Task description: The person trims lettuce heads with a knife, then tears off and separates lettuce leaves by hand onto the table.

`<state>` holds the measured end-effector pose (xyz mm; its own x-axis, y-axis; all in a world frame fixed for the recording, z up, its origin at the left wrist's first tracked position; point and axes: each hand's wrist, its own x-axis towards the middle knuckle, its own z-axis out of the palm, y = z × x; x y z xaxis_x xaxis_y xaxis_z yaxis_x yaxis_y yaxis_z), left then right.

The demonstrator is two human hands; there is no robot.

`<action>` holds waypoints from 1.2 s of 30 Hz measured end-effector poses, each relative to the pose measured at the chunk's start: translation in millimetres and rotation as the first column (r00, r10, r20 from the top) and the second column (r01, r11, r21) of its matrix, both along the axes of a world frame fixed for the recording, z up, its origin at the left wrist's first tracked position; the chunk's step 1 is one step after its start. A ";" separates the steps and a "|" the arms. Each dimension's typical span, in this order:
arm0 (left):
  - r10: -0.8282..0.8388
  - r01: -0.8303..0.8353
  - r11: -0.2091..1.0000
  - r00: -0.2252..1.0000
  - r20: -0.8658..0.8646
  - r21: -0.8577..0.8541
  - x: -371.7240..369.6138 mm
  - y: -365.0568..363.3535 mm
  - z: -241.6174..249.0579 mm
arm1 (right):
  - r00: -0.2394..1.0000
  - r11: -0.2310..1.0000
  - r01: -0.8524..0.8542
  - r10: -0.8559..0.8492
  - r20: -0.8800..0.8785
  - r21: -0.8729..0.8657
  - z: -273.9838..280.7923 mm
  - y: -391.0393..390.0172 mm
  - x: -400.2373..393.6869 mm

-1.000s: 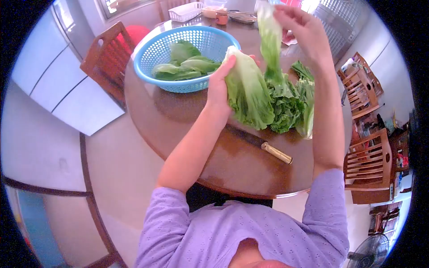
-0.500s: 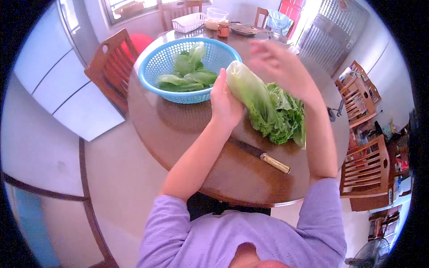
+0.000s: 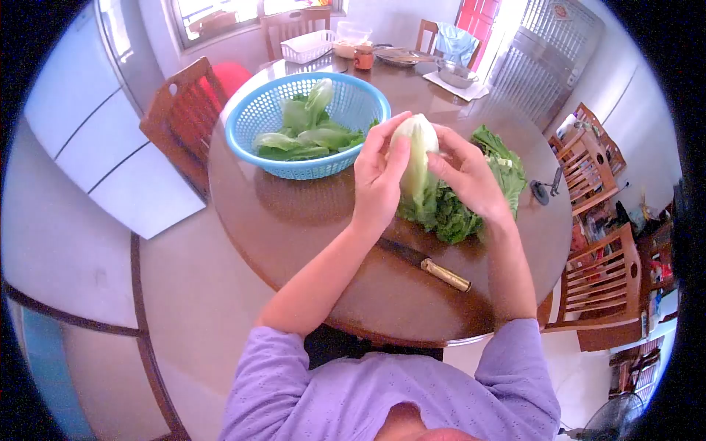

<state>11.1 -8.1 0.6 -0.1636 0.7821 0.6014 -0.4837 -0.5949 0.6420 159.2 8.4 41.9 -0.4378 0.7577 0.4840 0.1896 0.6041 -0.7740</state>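
A head of lettuce [image 3: 418,163] is held between both hands, its pale stem end up and its green leaves hanging toward the table. My left hand [image 3: 379,170] wraps its left side, thumb along the stem. From the right, my right hand [image 3: 468,175] grips it with thumb and fingers near the top. More leafy lettuce [image 3: 507,170] lies on the table behind my right hand. A blue plastic basket [image 3: 298,170] with loose lettuce leaves [image 3: 305,125] stands to the left. Below the hands rests a knife [image 3: 445,275] with a yellowish handle, its dark blade pointing left.
The round brown table [image 3: 294,228] fills the middle. Toward its far side are a white basket [image 3: 307,47], an orange-brown jar [image 3: 363,57] and a metal bowl [image 3: 456,75]. A small black object [image 3: 546,188] lies near the right edge. Wooden chairs [image 3: 599,275] stand around.
My right hand has come down from above and closed on the lettuce. The lettuce has turned more upright and moved slightly right with my left hand.
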 end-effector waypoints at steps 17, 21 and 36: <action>0.117 -0.017 0.985 0.804 -0.584 0.174 -44.3 -2.8 27.4 | 0.929 0.986 -0.163 0.138 0.343 0.044 37.7 -12.8 38.0; 0.051 0.047 0.988 0.800 -0.598 0.147 -46.6 0.8 30.0 | 0.951 0.974 -0.221 0.228 0.208 -0.057 35.1 -12.9 40.4; 0.110 -0.114 0.993 0.714 -0.692 0.040 -93.7 36.3 90.5 | 0.902 0.895 -0.419 0.390 -0.188 -0.153 46.7 -23.1 65.3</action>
<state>-82.6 28.2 91.2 0.2102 0.7885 0.5780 0.1663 -0.6114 0.7736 224.5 -14.7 88.6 -0.6594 0.6126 0.4358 -0.1658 0.4469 -0.8791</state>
